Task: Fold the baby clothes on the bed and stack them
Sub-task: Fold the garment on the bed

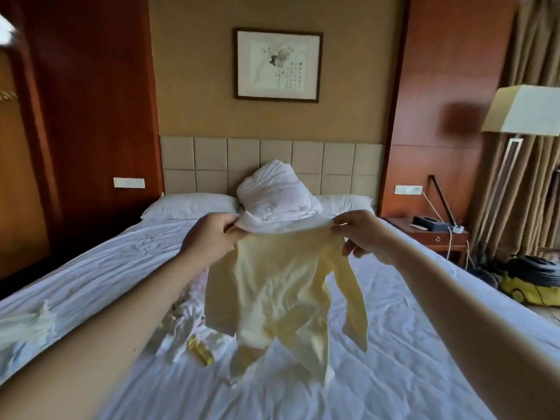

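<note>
A pale yellow baby garment (281, 286) hangs in the air above the bed (409, 359), held up by its top edge. My left hand (212, 237) pinches its left shoulder and my right hand (363, 234) pinches its right shoulder. Its sleeves and legs dangle, and the lowest part touches the sheet. A loose heap of white, pink and yellow baby clothes (194, 328) lies on the sheet behind and left of it, partly hidden by the garment. More white cloth (27, 331) lies blurred at the bed's left edge.
A bundled white duvet (277, 192) and pillows (189, 206) sit against the headboard. To the right stand a nightstand (430, 234), a floor lamp (521, 110) and a yellow and black bag (533, 280) on the floor. Bare sheet stretches along the bed's right side.
</note>
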A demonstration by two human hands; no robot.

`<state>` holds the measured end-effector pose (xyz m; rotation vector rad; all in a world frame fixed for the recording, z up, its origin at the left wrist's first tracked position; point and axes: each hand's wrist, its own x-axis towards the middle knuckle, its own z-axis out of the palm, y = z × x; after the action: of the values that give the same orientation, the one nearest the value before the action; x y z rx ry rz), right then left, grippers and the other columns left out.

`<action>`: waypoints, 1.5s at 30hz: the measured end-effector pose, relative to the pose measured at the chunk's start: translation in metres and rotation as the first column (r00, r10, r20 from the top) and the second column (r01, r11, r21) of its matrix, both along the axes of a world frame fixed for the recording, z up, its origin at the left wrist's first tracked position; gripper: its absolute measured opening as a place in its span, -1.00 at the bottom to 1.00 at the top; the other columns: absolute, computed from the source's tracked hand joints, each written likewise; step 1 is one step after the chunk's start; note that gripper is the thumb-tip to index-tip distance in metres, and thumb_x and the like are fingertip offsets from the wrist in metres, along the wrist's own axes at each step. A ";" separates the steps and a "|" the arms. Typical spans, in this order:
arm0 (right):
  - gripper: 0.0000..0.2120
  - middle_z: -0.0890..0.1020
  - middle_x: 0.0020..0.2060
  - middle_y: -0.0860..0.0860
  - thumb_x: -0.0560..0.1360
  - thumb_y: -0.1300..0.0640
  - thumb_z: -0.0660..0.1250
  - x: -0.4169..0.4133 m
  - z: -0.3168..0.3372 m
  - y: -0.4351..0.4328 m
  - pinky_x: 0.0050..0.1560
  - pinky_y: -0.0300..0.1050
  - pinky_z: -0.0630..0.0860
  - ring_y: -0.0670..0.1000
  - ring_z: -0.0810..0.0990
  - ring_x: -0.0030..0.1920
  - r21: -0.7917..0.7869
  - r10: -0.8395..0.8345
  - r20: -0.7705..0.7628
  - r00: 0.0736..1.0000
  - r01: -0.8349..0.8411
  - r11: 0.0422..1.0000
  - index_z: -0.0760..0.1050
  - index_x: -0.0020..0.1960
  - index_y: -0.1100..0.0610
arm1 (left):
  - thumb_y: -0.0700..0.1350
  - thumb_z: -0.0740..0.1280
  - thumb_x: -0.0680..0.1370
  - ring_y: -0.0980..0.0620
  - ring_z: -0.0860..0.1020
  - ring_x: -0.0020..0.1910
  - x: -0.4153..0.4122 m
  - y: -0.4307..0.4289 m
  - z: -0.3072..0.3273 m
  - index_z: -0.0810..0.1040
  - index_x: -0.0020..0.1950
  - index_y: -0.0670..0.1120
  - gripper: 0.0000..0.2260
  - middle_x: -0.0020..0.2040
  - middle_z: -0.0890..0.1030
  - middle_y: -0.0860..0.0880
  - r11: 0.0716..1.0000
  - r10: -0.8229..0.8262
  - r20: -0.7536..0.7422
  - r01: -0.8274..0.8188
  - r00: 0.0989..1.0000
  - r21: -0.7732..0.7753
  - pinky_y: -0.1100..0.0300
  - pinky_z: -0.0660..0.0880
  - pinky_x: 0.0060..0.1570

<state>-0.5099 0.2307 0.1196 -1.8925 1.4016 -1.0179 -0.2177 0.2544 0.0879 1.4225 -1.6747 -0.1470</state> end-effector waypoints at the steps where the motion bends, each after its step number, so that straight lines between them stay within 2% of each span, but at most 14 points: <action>1: -0.87 0.60 -0.35 0.06 0.57 0.25 0.28 0.000 0.007 0.002 -0.58 -0.27 0.38 -0.03 0.57 -0.55 0.009 -0.015 0.070 0.997 0.015 1.000 0.55 0.05 0.08 | 0.11 0.40 0.52 0.14 0.45 -0.43 -0.002 0.001 0.012 0.56 -0.30 0.07 -0.77 -0.48 0.47 0.09 1.000 0.029 0.054 -0.029 0.998 -0.007 0.13 0.31 -0.33; 5: -0.83 0.57 -0.56 0.06 0.62 0.23 0.19 -0.001 0.033 0.013 -0.54 -0.20 0.54 -0.03 0.57 -0.57 0.001 -0.050 0.225 0.973 0.052 0.999 0.47 0.16 0.07 | 0.13 0.35 0.53 -0.04 0.57 -0.33 -0.013 0.010 0.059 0.51 -0.33 -0.04 -0.67 -0.43 0.50 0.01 0.991 0.136 0.276 -0.135 0.952 -0.021 0.12 0.34 -0.34; 9: -0.82 0.56 -0.47 0.10 0.63 0.21 0.18 -0.007 0.055 0.023 -0.53 -0.18 0.55 -0.04 0.56 -0.57 -0.078 -0.056 0.218 0.974 0.074 0.994 0.47 0.19 0.10 | 0.10 0.40 0.49 -0.08 0.46 -0.40 -0.018 0.016 0.103 0.47 -0.40 -0.03 -0.66 -0.49 0.40 0.01 0.986 0.129 0.358 -0.158 0.925 0.053 0.16 0.28 -0.32; 12: -0.80 0.58 -0.33 0.10 0.61 0.22 0.21 -0.018 0.072 0.027 -0.58 -0.24 0.46 -0.04 0.57 -0.56 -0.121 -0.052 0.166 0.985 0.072 0.990 0.49 0.21 0.12 | -0.01 0.37 0.55 0.03 0.52 -0.52 -0.026 0.022 0.131 0.45 -0.36 -0.09 -0.68 -0.50 0.50 -0.04 0.980 0.082 0.311 -0.133 0.947 0.147 0.19 0.34 -0.30; 15: -0.81 0.56 -0.22 0.11 0.61 0.26 0.22 -0.025 0.088 0.030 -0.61 -0.29 0.41 -0.07 0.59 -0.56 -0.121 -0.027 0.132 0.991 0.043 0.992 0.49 0.19 0.13 | -0.13 0.31 0.61 0.13 0.50 -0.62 -0.036 0.026 0.149 0.49 -0.15 -0.17 -0.83 -0.46 0.52 -0.09 0.960 0.044 0.257 -0.112 0.965 0.257 0.34 0.27 -0.58; 19: -0.80 0.59 -0.18 0.17 0.61 0.30 0.21 -0.034 0.099 0.026 -0.50 -0.17 0.57 0.05 0.68 -0.42 -0.044 0.017 0.188 0.982 -0.009 0.999 0.45 0.21 0.16 | -0.21 0.27 0.63 0.06 0.63 -0.49 -0.048 0.014 0.154 0.54 0.13 -0.29 -0.83 -0.02 0.61 -0.29 0.941 -0.035 0.109 -0.004 0.993 0.338 0.31 0.44 -0.61; 24: -0.84 0.57 -0.07 0.12 0.60 0.29 0.21 -0.046 0.091 0.003 -0.26 0.01 0.67 0.11 0.71 -0.30 -0.041 0.002 0.162 0.987 0.005 0.999 0.46 0.15 0.15 | -0.16 0.36 0.58 0.03 0.63 -0.45 -0.054 -0.009 0.144 0.59 -0.04 -0.21 -0.89 -0.20 0.62 -0.19 0.944 -0.030 -0.021 0.035 0.999 0.329 0.27 0.55 -0.50; 28: -0.85 0.64 -0.23 0.13 0.60 0.30 0.18 -0.052 0.072 -0.035 -0.13 -0.01 0.66 0.02 0.70 -0.31 -0.111 -0.048 0.026 0.999 0.050 0.993 0.51 0.05 0.16 | -0.09 0.40 0.56 0.00 0.63 -0.31 -0.055 -0.039 0.123 0.61 -0.11 -0.13 -0.88 -0.23 0.65 -0.12 0.926 -0.019 0.005 0.016 1.000 0.376 0.24 0.60 -0.35; 31: -0.78 0.65 -0.20 0.11 0.57 0.32 0.17 -0.054 0.056 -0.071 -0.09 -0.06 0.56 0.05 0.67 -0.22 -0.216 -0.118 -0.132 0.984 0.088 0.972 0.56 0.10 0.26 | -0.04 0.40 0.54 -0.06 0.57 -0.29 -0.054 -0.071 0.106 0.62 -0.18 -0.20 -0.76 -0.31 0.60 -0.09 0.954 0.003 0.113 -0.037 0.994 0.298 0.17 0.54 -0.21; 35: -0.78 0.66 0.00 0.09 0.59 0.25 0.20 -0.052 0.047 -0.114 -0.10 -0.16 0.38 0.06 0.57 -0.04 -0.395 -0.213 -0.207 0.955 0.118 0.911 0.60 0.12 0.19 | -0.01 0.33 0.57 -0.11 0.49 -0.34 -0.061 -0.108 0.089 0.48 -0.36 -0.16 -0.65 -0.42 0.46 -0.06 0.976 0.205 0.325 -0.216 0.923 -0.002 0.16 0.21 -0.39; 36: -0.77 0.67 0.02 0.08 0.59 0.24 0.20 -0.051 0.049 -0.123 -0.08 -0.17 0.38 0.08 0.58 0.00 -0.440 -0.228 -0.185 0.956 0.127 0.889 0.61 0.12 0.18 | -0.02 0.29 0.59 -0.16 0.57 -0.23 -0.063 -0.116 0.087 0.51 -0.33 -0.13 -0.67 -0.34 0.55 -0.08 0.967 0.254 0.338 -0.237 0.906 -0.090 0.14 0.26 -0.38; 38: -0.75 0.67 0.06 0.07 0.59 0.23 0.20 -0.048 0.055 -0.140 0.00 -0.15 0.43 0.10 0.59 0.08 -0.528 -0.253 -0.138 0.958 0.144 0.837 0.61 0.16 0.17 | -0.04 0.23 0.62 -0.19 0.59 0.11 -0.065 -0.130 0.087 0.64 -0.11 -0.10 -0.75 0.15 0.65 -0.07 0.935 0.330 0.338 -0.258 0.881 -0.242 0.08 0.43 -0.19; 40: -0.75 0.67 0.09 0.08 0.58 0.22 0.23 -0.046 0.062 -0.153 0.12 -0.08 0.47 0.11 0.59 0.13 -0.612 -0.265 -0.098 0.959 0.152 0.776 0.61 0.18 0.17 | -0.07 0.19 0.65 -0.10 0.47 0.35 -0.061 -0.145 0.088 0.66 0.12 -0.05 -0.75 0.44 0.44 -0.01 0.926 0.322 0.325 -0.225 0.889 -0.302 0.07 0.44 0.05; 45: -0.73 0.55 0.31 -0.01 0.62 0.17 0.21 -0.049 0.039 -0.168 0.35 -0.09 0.35 0.02 0.45 0.36 -0.561 -0.198 -0.055 0.979 0.134 0.817 0.56 0.27 0.13 | -0.12 0.25 0.63 -0.07 0.42 0.40 -0.053 -0.158 0.063 0.63 0.23 -0.05 -0.76 0.45 0.42 -0.02 0.903 0.283 0.302 -0.147 0.911 -0.404 0.04 0.45 0.12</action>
<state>-0.5587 0.0625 0.1586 -2.2905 1.4596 -1.5657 -0.2703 0.0966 0.1514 1.3810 -1.6936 0.5632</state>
